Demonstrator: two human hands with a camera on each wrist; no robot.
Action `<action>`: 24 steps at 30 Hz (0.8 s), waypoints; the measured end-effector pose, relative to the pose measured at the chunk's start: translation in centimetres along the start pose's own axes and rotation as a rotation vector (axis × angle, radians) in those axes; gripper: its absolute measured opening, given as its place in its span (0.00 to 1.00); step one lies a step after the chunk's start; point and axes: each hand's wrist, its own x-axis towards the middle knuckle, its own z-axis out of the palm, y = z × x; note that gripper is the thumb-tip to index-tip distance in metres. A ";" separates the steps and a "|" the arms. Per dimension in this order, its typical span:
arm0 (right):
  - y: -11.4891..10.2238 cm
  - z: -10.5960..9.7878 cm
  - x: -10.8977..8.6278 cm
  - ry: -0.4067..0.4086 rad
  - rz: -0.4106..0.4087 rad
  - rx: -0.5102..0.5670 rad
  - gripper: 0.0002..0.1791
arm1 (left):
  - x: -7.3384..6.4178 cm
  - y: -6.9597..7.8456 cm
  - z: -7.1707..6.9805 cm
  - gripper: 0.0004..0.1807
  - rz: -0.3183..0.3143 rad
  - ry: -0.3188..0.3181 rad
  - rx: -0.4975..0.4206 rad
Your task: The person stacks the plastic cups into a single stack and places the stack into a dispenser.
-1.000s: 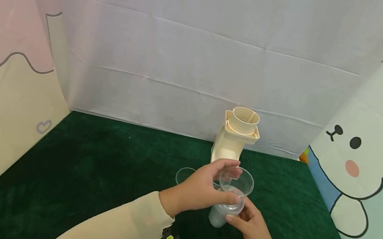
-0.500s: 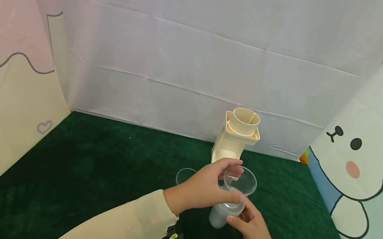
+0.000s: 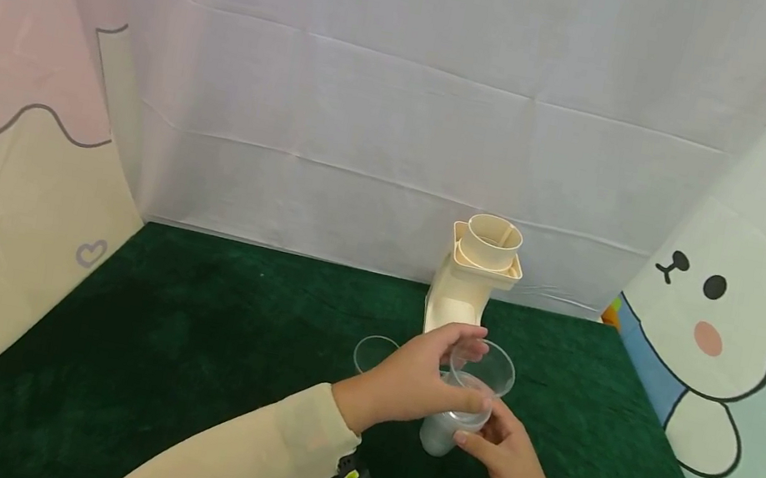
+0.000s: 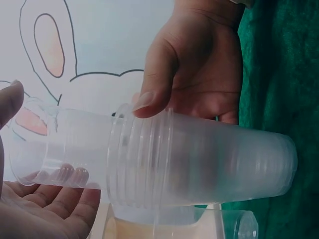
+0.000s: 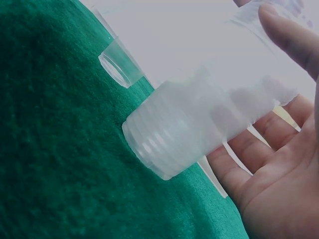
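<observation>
The left hand (image 3: 415,384) grips a single clear cup (image 3: 491,376), thumb in front and fingers behind, while the right hand (image 3: 508,467) holds a nested stack of cups (image 3: 439,436) just below it, thumb near the rims. Light, even pressure seems wise, since such thin plastic would likely buckle; keeping both in line should stop the walls binding. The cup is smooth and see-through; the stack looks cloudier, tapering to a ridged base. Another cup (image 5: 124,64) stands beyond, near a cream dispenser (image 3: 455,298) with a round-mouthed top, on the tabletop (image 3: 220,347) under plush green cloth.
</observation>
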 end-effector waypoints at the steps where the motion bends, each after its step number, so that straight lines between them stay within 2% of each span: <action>1: 0.0 0.0 0.0 0.003 0.002 0.005 0.35 | 0.0 -0.1 0.1 0.42 -0.001 -0.003 0.001; 8: -0.2 0.0 0.0 -0.023 -0.032 0.030 0.37 | 0.0 -0.7 0.4 0.42 -0.012 -0.015 -0.008; 17: -0.4 0.1 -0.2 -0.018 0.014 0.032 0.39 | -0.3 -1.3 0.8 0.42 -0.042 -0.003 -0.007; 24: -0.5 0.2 -0.2 -0.019 -0.003 0.019 0.37 | -0.5 -1.6 1.0 0.42 -0.041 0.015 0.011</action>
